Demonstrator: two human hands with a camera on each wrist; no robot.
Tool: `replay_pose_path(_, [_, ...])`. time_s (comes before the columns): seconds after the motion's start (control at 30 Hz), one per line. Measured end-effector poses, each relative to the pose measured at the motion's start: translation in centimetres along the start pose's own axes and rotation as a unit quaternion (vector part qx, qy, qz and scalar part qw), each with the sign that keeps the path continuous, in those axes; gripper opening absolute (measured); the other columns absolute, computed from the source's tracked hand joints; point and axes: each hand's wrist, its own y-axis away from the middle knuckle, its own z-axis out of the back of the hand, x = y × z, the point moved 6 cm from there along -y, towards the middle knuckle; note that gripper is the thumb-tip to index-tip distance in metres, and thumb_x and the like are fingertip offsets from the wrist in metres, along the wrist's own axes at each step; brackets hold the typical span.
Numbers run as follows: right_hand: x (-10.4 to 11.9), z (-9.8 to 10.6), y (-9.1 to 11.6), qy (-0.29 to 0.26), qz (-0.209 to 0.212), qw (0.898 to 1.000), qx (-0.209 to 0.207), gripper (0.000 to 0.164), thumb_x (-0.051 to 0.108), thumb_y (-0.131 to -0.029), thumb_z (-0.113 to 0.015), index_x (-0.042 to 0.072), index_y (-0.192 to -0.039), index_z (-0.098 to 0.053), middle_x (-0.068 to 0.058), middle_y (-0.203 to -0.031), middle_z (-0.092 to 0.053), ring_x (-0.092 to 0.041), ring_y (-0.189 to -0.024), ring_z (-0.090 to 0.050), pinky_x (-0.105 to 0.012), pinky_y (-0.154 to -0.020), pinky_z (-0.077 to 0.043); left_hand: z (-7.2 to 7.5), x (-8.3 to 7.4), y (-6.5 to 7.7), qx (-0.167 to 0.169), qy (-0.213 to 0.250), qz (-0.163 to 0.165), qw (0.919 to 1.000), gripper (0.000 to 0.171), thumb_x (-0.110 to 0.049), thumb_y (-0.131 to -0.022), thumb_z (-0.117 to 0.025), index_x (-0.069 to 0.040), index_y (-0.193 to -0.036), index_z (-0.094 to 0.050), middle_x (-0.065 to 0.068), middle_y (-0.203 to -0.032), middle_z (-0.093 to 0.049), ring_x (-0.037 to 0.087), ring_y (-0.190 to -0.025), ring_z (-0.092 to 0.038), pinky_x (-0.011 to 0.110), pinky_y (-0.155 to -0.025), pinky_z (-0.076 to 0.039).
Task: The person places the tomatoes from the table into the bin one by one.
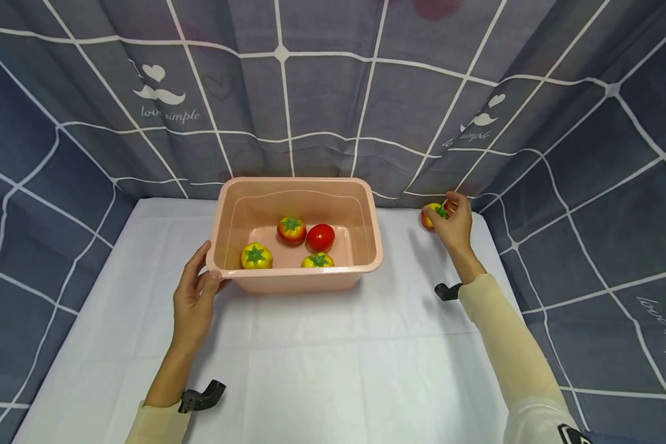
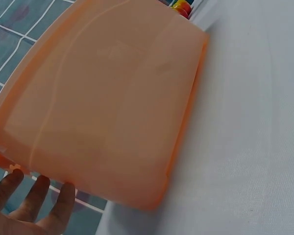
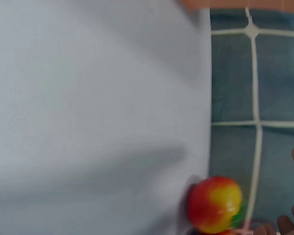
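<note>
A pink plastic basin stands near the back of the table. Inside lie a red-and-yellow tomato, a plain red tomato and two yellowish tomatoes with green leafy tops. My left hand touches the basin's left front corner, thumb at the front, and in the left wrist view its extended fingertips meet the end wall. At the table's back right, my right hand reaches over a red-and-yellow tomato, its thumb and fingers spread apart. Another reddish tomato shows partly beside it, mostly hidden by the fingers.
White cloth covers the table. Grey checked curtains hang behind it and at both sides, and the back one comes close to the basin and the right-hand tomatoes. Each wrist carries a black camera mount.
</note>
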Motion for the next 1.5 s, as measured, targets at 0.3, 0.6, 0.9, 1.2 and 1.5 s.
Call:
replay_pose_path(0.3, [-3.5,-1.4,-0.1,0.004,-0.076,0.996,-0.047,0.074,0.019,-0.092,-0.082,-0.004,-0.151,-0.044,-0.027,-0.155,-0.046,-0.040,-0.149,-0.048,-0.045,-0.134,-0.039,0.0,0.1,0.1,0.001,0.028,0.005,0.9996,0.059,-0.004,-0.111,-0.055,-0.019,-0.167,-0.042,0.013,-0.166,-0.044,0.013,-0.133,-0.068,0.022,-0.102,-0.060])
replay_pose_path(0.6, [-5.6,-2.4,0.1,0.045,-0.127,0.989,-0.057,0.076,0.024,-0.094,-0.080,0.002,-0.155,-0.041,-0.024,-0.159,-0.046,-0.039,-0.152,-0.043,-0.043,-0.138,-0.031,-0.3,0.2,0.2,0.006,0.023,0.008,0.9997,0.059,-0.005,-0.112,-0.055,-0.021,-0.167,-0.041,0.013,-0.165,-0.044,0.008,-0.125,-0.070,0.022,-0.102,-0.061])
replay_pose_path(0.9, [-6.6,-2.7,-0.1,0.043,-0.142,0.987,-0.055,0.076,0.025,-0.095,-0.080,0.002,-0.156,-0.040,-0.023,-0.159,-0.045,-0.038,-0.154,-0.043,-0.041,-0.140,-0.029,-0.3,0.2,0.1,0.012,0.047,0.000,0.9988,0.060,-0.003,-0.111,-0.053,-0.018,-0.167,-0.040,0.014,-0.164,-0.044,0.004,-0.123,-0.069,0.023,-0.103,-0.061])
replay_pose_path(1.2, [-6.6,-2.8,-0.1,0.030,-0.152,0.987,-0.052,0.079,0.027,-0.095,-0.081,0.005,-0.159,-0.039,-0.021,-0.162,-0.045,-0.035,-0.155,-0.043,-0.039,-0.140,-0.029,-0.3,0.2,0.1,0.017,0.052,-0.001,0.9985,0.060,-0.002,-0.111,-0.053,-0.017,-0.168,-0.039,0.014,-0.165,-0.043,0.008,-0.126,-0.069,0.024,-0.104,-0.061])
replay_pose_path(1.5, [-6.0,-3.1,-0.2,0.016,-0.147,0.988,-0.048,0.081,0.028,-0.094,-0.081,0.006,-0.160,-0.038,-0.019,-0.163,-0.046,-0.034,-0.154,-0.044,-0.038,-0.139,-0.030,0.0,0.1,-0.1,0.014,0.052,-0.008,0.9985,0.059,-0.001,-0.111,-0.052,-0.017,-0.168,-0.040,0.016,-0.165,-0.043,0.011,-0.127,-0.069,0.023,-0.104,-0.061])
